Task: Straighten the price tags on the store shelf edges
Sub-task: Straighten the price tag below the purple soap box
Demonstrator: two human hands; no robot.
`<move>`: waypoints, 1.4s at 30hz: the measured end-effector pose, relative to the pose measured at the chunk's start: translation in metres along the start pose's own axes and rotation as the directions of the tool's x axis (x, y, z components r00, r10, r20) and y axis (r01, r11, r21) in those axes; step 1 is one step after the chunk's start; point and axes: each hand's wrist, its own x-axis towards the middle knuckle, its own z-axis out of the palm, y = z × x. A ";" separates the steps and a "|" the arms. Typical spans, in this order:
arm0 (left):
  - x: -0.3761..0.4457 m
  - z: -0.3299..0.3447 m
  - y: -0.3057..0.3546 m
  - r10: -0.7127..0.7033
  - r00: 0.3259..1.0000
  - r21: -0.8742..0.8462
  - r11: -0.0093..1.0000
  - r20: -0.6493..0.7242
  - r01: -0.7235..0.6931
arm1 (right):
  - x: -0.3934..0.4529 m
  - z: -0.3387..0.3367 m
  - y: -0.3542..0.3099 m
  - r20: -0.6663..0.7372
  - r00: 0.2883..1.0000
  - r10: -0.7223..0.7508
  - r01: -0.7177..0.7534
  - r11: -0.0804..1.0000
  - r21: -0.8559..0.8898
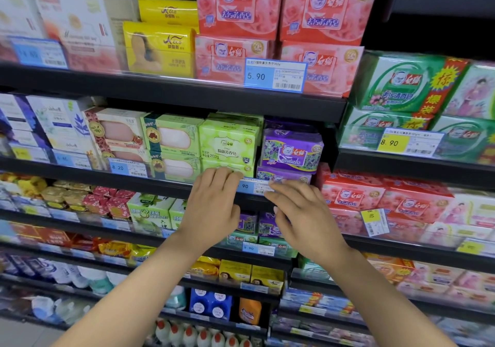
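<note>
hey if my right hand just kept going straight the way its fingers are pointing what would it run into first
Most likely the blue price tag on the shelf edge: the right hand points up and left, its fingertips at or on the tag's right end. Beyond it sit the purple soap packs. Actual contact is hard to judge from this view.

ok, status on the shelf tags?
Left hand and right hand both on the blue price tag, fingers across its ends. Tag partly covered. Yellow tag lower right hangs crooked. Nothing blocking.
</note>
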 end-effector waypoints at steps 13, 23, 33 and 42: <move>0.000 0.000 -0.002 -0.011 1.000 -0.014 1.000 0.002 0.011 | -0.012 0.003 0.005 0.093 0.995 -0.034 0.052 0.980 -0.193; -0.001 -0.001 -0.001 -0.008 1.000 -0.008 1.000 -0.003 0.008 | -0.012 0.001 0.004 0.087 0.996 -0.016 0.028 0.990 -0.139; 0.000 -0.002 -0.001 -0.006 1.000 0.003 1.000 0.010 0.006 | -0.011 0.001 0.001 0.073 0.997 0.003 0.006 0.993 -0.120; -0.003 -0.005 -0.004 0.075 0.996 0.071 0.994 0.038 -0.077 | -0.012 0.001 -0.002 0.059 0.998 0.019 -0.014 0.995 -0.096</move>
